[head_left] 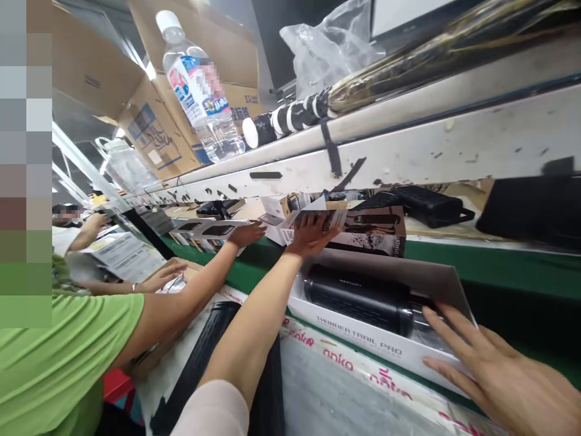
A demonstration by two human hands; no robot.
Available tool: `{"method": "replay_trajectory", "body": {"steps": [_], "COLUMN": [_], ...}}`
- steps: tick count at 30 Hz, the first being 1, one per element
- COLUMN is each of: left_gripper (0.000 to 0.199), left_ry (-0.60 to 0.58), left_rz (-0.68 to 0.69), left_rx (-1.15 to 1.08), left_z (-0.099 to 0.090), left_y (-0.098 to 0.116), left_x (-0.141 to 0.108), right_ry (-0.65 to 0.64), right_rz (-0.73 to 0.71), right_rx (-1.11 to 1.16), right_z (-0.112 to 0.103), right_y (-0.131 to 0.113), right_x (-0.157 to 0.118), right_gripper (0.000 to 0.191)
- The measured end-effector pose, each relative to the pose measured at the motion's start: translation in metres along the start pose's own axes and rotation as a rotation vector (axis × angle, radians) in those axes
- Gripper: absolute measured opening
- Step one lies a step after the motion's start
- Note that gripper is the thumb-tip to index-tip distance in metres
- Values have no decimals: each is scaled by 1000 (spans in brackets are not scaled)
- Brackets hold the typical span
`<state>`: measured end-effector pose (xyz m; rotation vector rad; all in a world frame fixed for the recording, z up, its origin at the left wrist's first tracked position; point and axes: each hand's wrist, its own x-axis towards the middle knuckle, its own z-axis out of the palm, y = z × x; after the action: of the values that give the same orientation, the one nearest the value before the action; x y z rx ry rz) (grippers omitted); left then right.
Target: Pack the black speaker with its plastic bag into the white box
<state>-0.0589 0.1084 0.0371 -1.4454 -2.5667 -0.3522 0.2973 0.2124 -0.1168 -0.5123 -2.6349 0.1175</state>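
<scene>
An open white box (358, 339) lettered "THUNDER TRAIL PRO" lies in front of me with a black cylindrical speaker (358, 297) inside and its flap (408, 275) folded back. My right hand (494, 369) lies with spread fingers on the box's right end. My left hand (313, 233) reaches across the green belt (499, 266), fingers on top of a white leaflet (313, 212) and thumb under it. The leaflet lies over a printed product box (376, 236).
A co-worker in a green shirt (68, 357) stretches a hand (247, 233) to small boxes left of mine. A water bottle (200, 91), cardboard boxes (154, 133) and a wrapped roll (408, 66) sit on the shelf above. Black pouches (431, 203) lie beyond the belt.
</scene>
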Motion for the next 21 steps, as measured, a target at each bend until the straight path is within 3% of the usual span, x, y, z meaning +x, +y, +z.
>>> {"method": "replay_trajectory", "body": {"steps": [7,15,21], "left_gripper": [75,72,63], "left_ry": [-74,-40,-20], "left_rz": [30,40,32], "left_rx": [29,12,13], "left_z": [-9,-3,-3], "left_y": [-19,-40,-77], "left_x": [9,19,20], "right_ry": [-255,-204,-385], "right_rz": [2,30,125], "right_rx": [-129,58,89], "right_z": [-30,-28,-31], "right_y": [-75,-71,-101], "right_x": [57,56,72], "right_gripper": [64,81,76]}}
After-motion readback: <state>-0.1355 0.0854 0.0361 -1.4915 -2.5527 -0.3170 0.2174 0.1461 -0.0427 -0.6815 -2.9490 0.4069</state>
